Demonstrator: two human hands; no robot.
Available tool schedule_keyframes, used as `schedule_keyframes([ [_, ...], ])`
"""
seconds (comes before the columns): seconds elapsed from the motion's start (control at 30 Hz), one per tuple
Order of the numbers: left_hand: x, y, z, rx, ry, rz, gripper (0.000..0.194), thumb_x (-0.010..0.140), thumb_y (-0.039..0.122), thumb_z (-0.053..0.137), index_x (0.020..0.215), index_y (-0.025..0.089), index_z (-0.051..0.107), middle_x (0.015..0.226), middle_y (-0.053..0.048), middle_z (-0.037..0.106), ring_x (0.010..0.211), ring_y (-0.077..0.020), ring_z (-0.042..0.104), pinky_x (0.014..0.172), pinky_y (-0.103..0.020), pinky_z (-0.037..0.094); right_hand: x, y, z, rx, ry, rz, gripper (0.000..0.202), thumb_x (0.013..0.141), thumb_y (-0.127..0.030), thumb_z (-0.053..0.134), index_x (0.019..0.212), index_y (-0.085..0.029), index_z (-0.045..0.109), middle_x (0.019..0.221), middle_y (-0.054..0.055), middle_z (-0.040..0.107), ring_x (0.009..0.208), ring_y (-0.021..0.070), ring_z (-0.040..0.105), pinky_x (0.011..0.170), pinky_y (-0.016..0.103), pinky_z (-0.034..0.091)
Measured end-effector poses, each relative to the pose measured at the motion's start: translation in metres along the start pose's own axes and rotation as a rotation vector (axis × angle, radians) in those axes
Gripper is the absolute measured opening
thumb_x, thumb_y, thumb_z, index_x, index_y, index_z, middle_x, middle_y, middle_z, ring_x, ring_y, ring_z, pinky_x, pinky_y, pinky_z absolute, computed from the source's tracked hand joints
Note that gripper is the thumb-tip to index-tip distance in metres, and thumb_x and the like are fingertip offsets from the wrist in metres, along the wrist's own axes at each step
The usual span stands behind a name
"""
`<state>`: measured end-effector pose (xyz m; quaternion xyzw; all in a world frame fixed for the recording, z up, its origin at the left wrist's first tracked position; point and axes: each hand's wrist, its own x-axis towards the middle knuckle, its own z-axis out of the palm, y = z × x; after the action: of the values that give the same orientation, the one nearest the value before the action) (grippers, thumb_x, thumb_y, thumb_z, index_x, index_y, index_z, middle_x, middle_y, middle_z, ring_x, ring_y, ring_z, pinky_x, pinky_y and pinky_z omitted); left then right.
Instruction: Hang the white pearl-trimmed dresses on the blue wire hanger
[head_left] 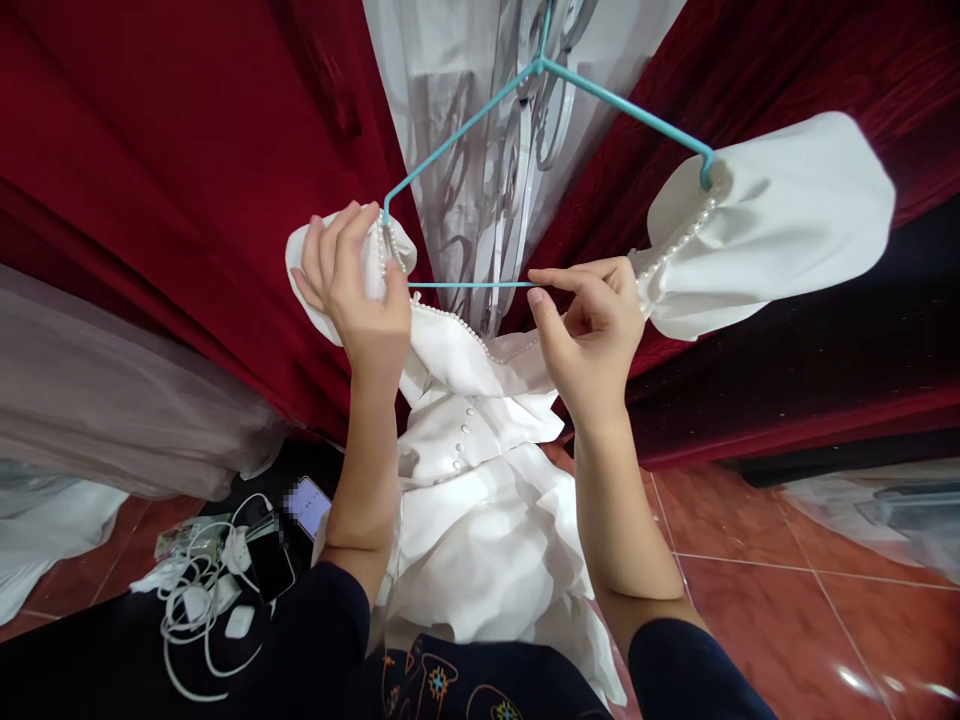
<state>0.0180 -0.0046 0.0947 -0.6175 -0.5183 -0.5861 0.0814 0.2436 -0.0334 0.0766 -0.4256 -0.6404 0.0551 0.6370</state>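
A white dress (431, 440) with pearl-trimmed edges and a row of small buttons hangs in front of me. Its right puffed sleeve (795, 220) sits on one end of a light-blue hanger (630, 109). My left hand (364, 290) is closed around the left sleeve by the hanger's other end, fingers over the white fabric and thumb near the pearls. With thumb and index finger, my right hand (592, 315) pinches the hanger's thin bottom bar near its middle. Below the hands the skirt (480, 560) drapes down in folds toward my lap.
Dark red curtains (187, 150) flank a white ornate metal frame (517, 160) behind the hanger. At lower left, white cables (180, 610), a phone (307, 505) and a white case (240, 621) lie on a black surface. Red tiles (750, 600) cover the floor.
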Motion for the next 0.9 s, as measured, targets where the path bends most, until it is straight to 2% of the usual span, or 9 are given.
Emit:
schedule_keyframes([
  [0.1, 0.011, -0.011, -0.003, -0.162, 0.023, -0.054, 0.025, 0.108, 0.021, 0.050, 0.124, 0.028, 0.068, 0.133, 0.004, 0.072, 0.134, -0.0211, 0.063, 0.130, -0.053, 0.037, 0.002, 0.000, -0.003, -0.038, 0.004, -0.015, 0.022, 0.100, -0.044, 0.071, 0.106, -0.026, 0.082, 0.092, 0.004, 0.061, 0.095, 0.0193, 0.062, 0.086, 0.039, 0.058],
  [0.17, 0.022, -0.020, -0.009, -0.204, 0.088, -0.090, 0.024, 0.108, 0.017, 0.048, 0.114, 0.026, 0.069, 0.117, 0.004, 0.074, 0.121, -0.0184, 0.067, 0.119, -0.047, 0.050, 0.004, 0.000, -0.005, -0.049, -0.010, -0.017, 0.022, 0.100, -0.045, 0.072, 0.103, -0.026, 0.082, 0.089, 0.003, 0.060, 0.094, 0.0191, 0.061, 0.087, 0.039, 0.058],
  [0.3, 0.039, -0.055, -0.026, -0.103, 0.312, -0.221, 0.019, 0.104, 0.008, 0.047, 0.107, 0.023, 0.058, 0.111, 0.004, 0.069, 0.123, -0.0181, 0.064, 0.122, -0.046, 0.049, 0.006, -0.002, -0.006, -0.036, -0.042, 0.010, 0.023, 0.100, -0.048, 0.073, 0.101, -0.026, 0.081, 0.087, 0.003, 0.056, 0.082, 0.0159, 0.053, 0.080, 0.035, 0.055],
  [0.43, 0.012, -0.074, -0.030, -0.136, 0.456, -0.368, 0.015, 0.102, 0.012, 0.050, 0.113, 0.021, 0.054, 0.113, 0.002, 0.069, 0.121, -0.0188, 0.069, 0.117, -0.048, 0.054, 0.004, -0.002, 0.001, -0.007, -0.023, 0.007, 0.023, 0.099, -0.048, 0.075, 0.100, -0.026, 0.081, 0.087, 0.002, 0.053, 0.072, 0.0127, 0.046, 0.068, 0.030, 0.049],
  [0.5, -0.014, -0.064, -0.024, -0.284, 0.412, -0.406, 0.015, 0.095, 0.020, 0.062, 0.110, 0.020, 0.060, 0.111, -0.003, 0.073, 0.119, -0.0226, 0.073, 0.112, -0.047, 0.059, 0.003, -0.001, 0.004, 0.007, -0.015, 0.012, 0.023, 0.098, -0.048, 0.075, 0.100, -0.026, 0.081, 0.089, 0.002, 0.054, 0.071, 0.0117, 0.045, 0.065, 0.028, 0.048],
  [0.6, -0.043, -0.032, -0.012, -0.452, 0.188, -0.422, 0.025, 0.089, 0.034, 0.072, 0.107, 0.018, 0.067, 0.112, -0.010, 0.078, 0.110, -0.0258, 0.078, 0.104, -0.043, 0.064, 0.002, 0.000, 0.009, -0.003, -0.008, 0.020, 0.024, 0.100, -0.048, 0.072, 0.101, -0.025, 0.080, 0.088, 0.002, 0.054, 0.074, 0.0124, 0.048, 0.068, 0.029, 0.051],
  [0.73, -0.052, 0.017, 0.004, -0.521, -0.112, -0.370, 0.038, 0.108, 0.050, 0.054, 0.132, 0.022, 0.064, 0.131, -0.010, 0.075, 0.119, -0.0239, 0.075, 0.103, -0.035, 0.062, 0.000, -0.001, 0.013, -0.005, 0.014, 0.012, 0.022, 0.101, -0.045, 0.071, 0.101, -0.024, 0.080, 0.087, 0.001, 0.055, 0.076, 0.0125, 0.049, 0.071, 0.030, 0.053],
  [0.83, -0.049, 0.037, 0.018, -0.586, -0.056, -0.371, 0.041, 0.114, 0.057, 0.038, 0.121, 0.024, 0.059, 0.121, -0.009, 0.073, 0.114, -0.0210, 0.074, 0.101, -0.033, 0.060, -0.003, -0.005, 0.014, 0.014, 0.040, -0.016, 0.017, 0.101, -0.040, 0.071, 0.102, -0.024, 0.079, 0.090, 0.001, 0.058, 0.078, 0.0126, 0.052, 0.078, 0.034, 0.057],
  [0.9, -0.047, 0.041, 0.026, -0.698, 0.029, -0.369, 0.042, 0.112, 0.063, 0.043, 0.110, 0.023, 0.057, 0.109, -0.007, 0.072, 0.104, -0.0197, 0.074, 0.097, -0.032, 0.060, -0.003, -0.005, 0.010, 0.025, 0.055, -0.061, 0.015, 0.103, -0.036, 0.069, 0.105, -0.025, 0.079, 0.096, 0.002, 0.062, 0.083, 0.0141, 0.058, 0.086, 0.038, 0.058],
])
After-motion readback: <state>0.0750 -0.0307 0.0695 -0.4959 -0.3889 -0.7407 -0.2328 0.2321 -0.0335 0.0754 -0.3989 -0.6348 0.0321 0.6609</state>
